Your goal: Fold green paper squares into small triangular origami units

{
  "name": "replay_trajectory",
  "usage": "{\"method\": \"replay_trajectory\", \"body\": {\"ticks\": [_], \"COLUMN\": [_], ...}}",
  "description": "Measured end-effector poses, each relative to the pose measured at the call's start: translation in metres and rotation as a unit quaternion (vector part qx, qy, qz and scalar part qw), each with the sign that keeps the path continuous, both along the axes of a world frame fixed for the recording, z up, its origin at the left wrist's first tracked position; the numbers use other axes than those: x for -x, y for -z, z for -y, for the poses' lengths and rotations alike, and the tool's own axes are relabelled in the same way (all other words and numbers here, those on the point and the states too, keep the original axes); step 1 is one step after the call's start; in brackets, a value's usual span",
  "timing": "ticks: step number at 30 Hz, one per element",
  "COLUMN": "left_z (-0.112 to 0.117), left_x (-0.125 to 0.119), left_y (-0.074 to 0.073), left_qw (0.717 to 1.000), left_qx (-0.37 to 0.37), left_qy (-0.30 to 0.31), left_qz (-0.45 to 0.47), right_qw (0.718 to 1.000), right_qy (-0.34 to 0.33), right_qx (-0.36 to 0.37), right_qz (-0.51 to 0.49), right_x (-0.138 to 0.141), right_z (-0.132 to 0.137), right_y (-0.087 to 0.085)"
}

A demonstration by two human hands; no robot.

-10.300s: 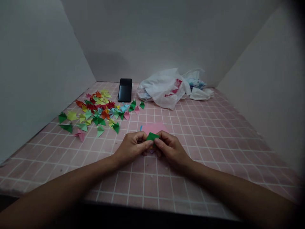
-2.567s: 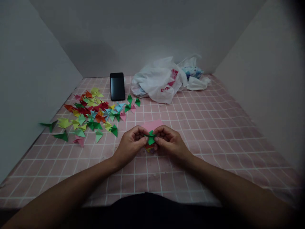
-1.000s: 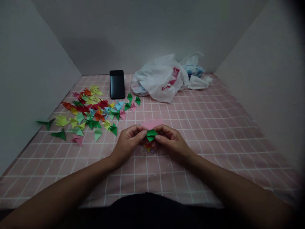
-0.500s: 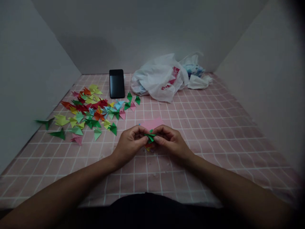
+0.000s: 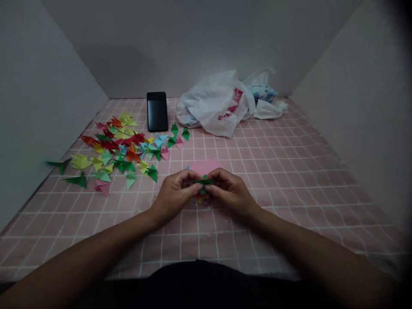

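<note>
Between my two hands is a small folded green paper (image 5: 204,182), pinched at both sides above the table. My left hand (image 5: 178,189) grips its left side with thumb and fingers. The thumb and curled fingers of my right hand (image 5: 231,189) close on the right side. Under and behind the hands lies a stack of coloured paper sheets; a pink sheet (image 5: 206,165) shows at the far side and a bit of orange and yellow paper (image 5: 201,200) at the near side. My hands hide the rest of the stack.
Many folded paper pieces (image 5: 130,143) in several colours spread over the left of the pink checked tablecloth (image 5: 273,193). A black phone (image 5: 157,111) lies behind them. A crumpled white plastic bag (image 5: 215,105) and a blue-white packet (image 5: 262,92) sit at the back wall.
My fingers have shifted slightly on the green paper; its angle has changed and its top face now looks narrower. My thumbs are a little closer together.
</note>
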State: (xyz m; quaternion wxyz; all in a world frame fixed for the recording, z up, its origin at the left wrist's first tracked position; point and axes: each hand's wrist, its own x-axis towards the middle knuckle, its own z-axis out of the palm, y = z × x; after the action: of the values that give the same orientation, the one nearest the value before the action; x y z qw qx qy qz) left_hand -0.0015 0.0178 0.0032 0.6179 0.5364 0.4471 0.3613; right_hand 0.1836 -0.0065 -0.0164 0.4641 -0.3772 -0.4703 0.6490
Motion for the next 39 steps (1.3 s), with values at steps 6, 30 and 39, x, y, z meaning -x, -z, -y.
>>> {"method": "replay_trajectory", "body": {"ticks": [6, 30, 39], "left_z": [0.006, -0.001, 0.003], "left_x": [-0.002, 0.004, 0.001], "left_y": [0.0, -0.006, -0.01], "left_qw": [0.999, 0.998, 0.998], "left_qx": [-0.028, -0.033, -0.021], "left_qy": [-0.001, 0.053, 0.04], "left_qz": [-0.027, -0.002, -0.042], "right_qw": [0.995, 0.999, 0.996], "right_qy": [0.046, 0.011, 0.006], "right_qx": [-0.052, -0.033, -0.046], "right_qz": [0.069, 0.039, 0.071], "right_x": [0.002, -0.004, -0.001], "right_z": [0.005, 0.002, 0.006], "right_y": [-0.002, -0.008, -0.009]}}
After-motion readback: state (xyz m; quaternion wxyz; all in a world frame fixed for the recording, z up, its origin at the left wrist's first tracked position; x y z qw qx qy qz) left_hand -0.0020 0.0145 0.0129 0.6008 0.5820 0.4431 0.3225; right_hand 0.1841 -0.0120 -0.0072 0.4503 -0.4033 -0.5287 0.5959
